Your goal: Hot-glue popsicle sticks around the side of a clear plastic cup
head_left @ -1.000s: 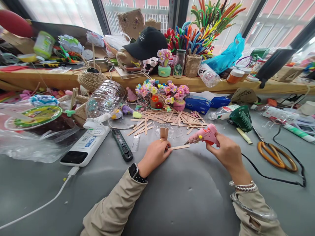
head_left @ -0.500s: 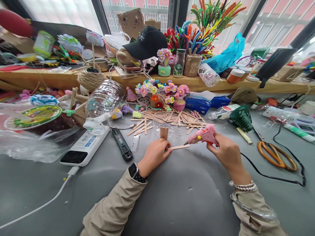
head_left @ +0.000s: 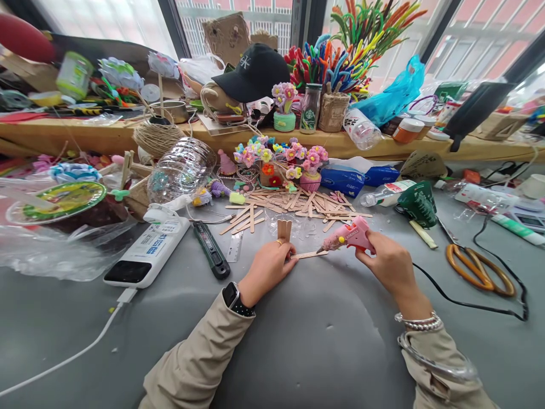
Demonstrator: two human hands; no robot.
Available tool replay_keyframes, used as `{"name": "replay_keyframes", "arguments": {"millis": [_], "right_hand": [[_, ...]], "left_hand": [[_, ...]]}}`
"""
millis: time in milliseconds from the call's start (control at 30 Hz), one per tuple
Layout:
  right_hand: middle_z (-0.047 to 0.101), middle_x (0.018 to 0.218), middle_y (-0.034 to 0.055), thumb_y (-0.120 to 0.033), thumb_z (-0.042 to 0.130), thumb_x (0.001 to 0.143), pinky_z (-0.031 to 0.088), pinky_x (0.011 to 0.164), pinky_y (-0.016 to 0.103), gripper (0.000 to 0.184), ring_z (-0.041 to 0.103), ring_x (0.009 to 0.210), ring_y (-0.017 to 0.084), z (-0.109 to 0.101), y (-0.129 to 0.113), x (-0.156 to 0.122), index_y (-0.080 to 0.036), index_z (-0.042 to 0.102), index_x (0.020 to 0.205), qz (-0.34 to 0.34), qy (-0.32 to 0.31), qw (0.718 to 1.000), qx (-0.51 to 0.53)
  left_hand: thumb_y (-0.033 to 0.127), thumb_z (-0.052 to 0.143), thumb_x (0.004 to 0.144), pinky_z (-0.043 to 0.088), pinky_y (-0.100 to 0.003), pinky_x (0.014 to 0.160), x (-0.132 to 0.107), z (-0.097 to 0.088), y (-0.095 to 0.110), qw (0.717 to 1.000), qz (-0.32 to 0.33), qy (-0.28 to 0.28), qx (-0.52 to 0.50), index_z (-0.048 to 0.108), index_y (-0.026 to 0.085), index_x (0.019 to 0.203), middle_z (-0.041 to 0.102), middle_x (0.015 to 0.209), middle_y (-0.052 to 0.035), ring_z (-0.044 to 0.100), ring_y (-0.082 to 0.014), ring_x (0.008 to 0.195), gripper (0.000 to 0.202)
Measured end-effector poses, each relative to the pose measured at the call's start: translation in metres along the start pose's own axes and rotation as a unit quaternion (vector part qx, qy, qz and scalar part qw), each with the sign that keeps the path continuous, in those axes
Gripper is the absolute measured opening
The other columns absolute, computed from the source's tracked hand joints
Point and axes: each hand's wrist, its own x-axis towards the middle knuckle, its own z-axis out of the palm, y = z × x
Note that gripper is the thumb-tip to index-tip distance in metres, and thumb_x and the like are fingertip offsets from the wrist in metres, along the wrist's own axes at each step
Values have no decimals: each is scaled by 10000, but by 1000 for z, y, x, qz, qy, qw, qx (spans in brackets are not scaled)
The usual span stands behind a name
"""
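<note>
My left hand (head_left: 271,262) is closed on wooden craft sticks. Several sticks (head_left: 284,229) stand upright side by side above its fingers, and one craft stick (head_left: 307,255) points out flat to the right from the fingertips. My right hand (head_left: 389,262) is wrapped round the handle of a pink hot glue gun (head_left: 351,234). The gun's nozzle touches or hovers just over the flat stick, near its middle; which one I cannot tell. Behind my hands lies a loose pile of craft sticks (head_left: 298,201).
Left of my left hand lie a green utility knife (head_left: 210,250), a clear ruler (head_left: 234,247) and a white power bank (head_left: 149,250). Orange-handled scissors (head_left: 481,270) and the gun's black cord (head_left: 464,305) are on the right. Fuzzy flower pots (head_left: 309,180) stand at the back.
The glue gun in my right hand has shifted slightly left, its nozzle moving along the flat stick toward my left hand. My left hand has stayed in place.
</note>
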Motion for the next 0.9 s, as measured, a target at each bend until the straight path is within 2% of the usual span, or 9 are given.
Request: {"name": "replay_keyframes", "arguments": {"millis": [600, 800, 900], "right_hand": [[579, 587, 26, -218, 450, 722, 337, 496, 239, 191, 517, 544, 151, -1, 1, 0, -154, 585, 839, 12, -6, 1000, 21], [588, 628, 21, -224, 457, 731, 343, 503, 238, 374, 526, 567, 150, -2, 2, -1, -159, 531, 1092, 15, -13, 1000, 21], [588, 631, 24, -222, 464, 731, 339, 504, 236, 354, 526, 570, 149, -2, 3, -2, -154, 545, 1069, 15, -11, 1000, 17]], "left_hand": [[261, 458, 800, 406, -262, 641, 0, 0, 0, 1000, 5, 5, -2, 552, 164, 840, 586, 751, -38, 545, -160, 708, 140], [259, 452, 804, 403, -264, 641, 0, 0, -1, 1000, 11, 5, -1, 547, 162, 843, 590, 760, -38, 542, -159, 708, 142], [255, 454, 802, 401, -261, 643, 0, 0, -1, 1000, 11, 4, 2, 547, 162, 845, 591, 764, -37, 542, -158, 713, 138]]}}
